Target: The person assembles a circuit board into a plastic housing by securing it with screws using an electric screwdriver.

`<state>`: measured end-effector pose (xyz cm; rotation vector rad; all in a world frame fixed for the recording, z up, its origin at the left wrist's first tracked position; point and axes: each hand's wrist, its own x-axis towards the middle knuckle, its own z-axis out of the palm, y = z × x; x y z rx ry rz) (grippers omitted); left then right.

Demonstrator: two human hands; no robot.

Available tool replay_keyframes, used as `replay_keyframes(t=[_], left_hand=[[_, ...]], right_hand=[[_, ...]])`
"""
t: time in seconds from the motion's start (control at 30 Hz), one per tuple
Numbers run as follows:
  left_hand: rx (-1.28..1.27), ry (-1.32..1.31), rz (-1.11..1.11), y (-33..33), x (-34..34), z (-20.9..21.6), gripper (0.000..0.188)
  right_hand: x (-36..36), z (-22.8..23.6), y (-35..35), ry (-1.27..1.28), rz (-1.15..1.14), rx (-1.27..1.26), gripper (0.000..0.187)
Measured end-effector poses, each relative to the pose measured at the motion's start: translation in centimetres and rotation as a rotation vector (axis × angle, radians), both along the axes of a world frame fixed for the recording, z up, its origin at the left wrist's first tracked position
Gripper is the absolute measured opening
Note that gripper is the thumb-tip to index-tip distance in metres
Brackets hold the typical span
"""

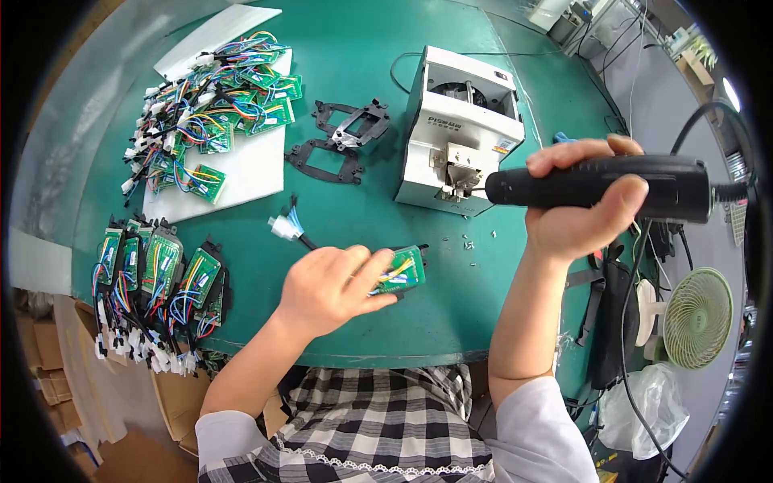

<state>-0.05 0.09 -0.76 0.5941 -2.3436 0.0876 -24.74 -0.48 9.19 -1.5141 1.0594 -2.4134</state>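
Observation:
My right hand (573,224) is wrapped round a black corded electric screwdriver (660,183). The driver lies sideways, its tip pointing left at the outlet of a white screw feeder (419,149); whether the bit touches a screw there is too small to tell. Closer to me, my left hand (326,288) grips a green circuit board (409,270) with coloured wires, which seems to sit on a black plastic bracket mostly hidden under it. The board's cable ends in a white connector (284,228) left of my fingers. Several small screws (469,244) lie loose on the table below the feeder.
Two black plastic frames (326,163) lie left of the feeder. Several wired boards (274,115) are heaped on white foam sheets (258,185) at the far left. Nearer, several boards on black brackets (163,262) overlap at the table edge. A green fan (697,318) stands at right, near hanging cables.

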Motion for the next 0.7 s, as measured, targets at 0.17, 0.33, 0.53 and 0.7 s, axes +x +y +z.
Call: replay_keyframes(t=[0.17, 0.33, 0.53, 0.7], left_hand=[[0.072, 0.124, 0.154, -0.5, 1.1, -0.3, 0.053], [0.226, 0.187, 0.207, -0.7, 1.7, -0.3, 0.053], [0.254, 0.161, 0.244, -0.9, 1.7, -0.8, 0.050], [0.297, 0.107, 0.164, -0.3, 0.8, -0.9, 0.049]], right_hand=[[1.6, 0.8, -1.6, 0.069, 0.031, 0.004, 0.052], [2.3, 0.0, -2.4, 0.026, 0.102, 0.031, 0.043], [2.7, 0.3, -1.4, 0.014, 0.143, 0.146, 0.049], [3.2, -1.5, 0.0, -0.183, 0.199, 0.240, 0.061]])
